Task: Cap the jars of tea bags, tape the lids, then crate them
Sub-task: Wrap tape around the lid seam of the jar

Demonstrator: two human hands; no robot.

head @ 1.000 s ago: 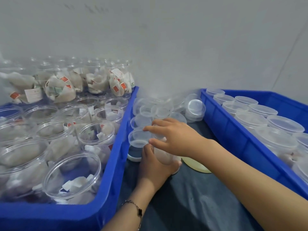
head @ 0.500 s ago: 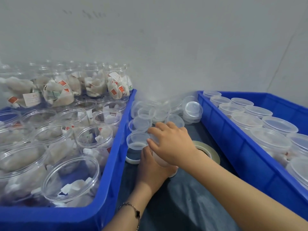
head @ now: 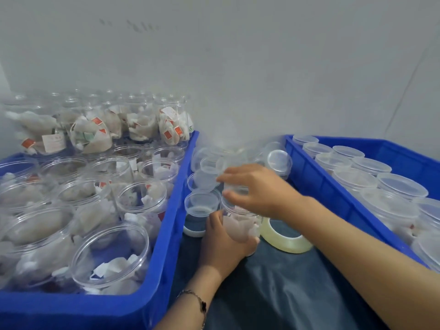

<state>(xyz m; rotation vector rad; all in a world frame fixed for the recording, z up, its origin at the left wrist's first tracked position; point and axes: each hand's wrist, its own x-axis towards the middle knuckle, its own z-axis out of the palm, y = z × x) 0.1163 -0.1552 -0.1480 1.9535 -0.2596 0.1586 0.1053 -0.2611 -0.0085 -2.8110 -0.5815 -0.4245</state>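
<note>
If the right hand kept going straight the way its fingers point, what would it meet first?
The right hand, gripping the lid on the held jar, points leftward. Next in line appear the loose lids stacked beside the left crate, though depth is hard to judge.

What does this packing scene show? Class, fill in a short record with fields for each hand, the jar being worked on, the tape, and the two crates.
left hand: grips the jar's body from the near side
right hand: fingers curled over the lid on top of the jar
jar: upright on the dark cloth, tea bags inside
tape roll: lies flat just right of the jar
left crate: blue, holds open jars of tea bags
right crate: blue, holds lidded jars
loose lids: piled between the crates
</note>
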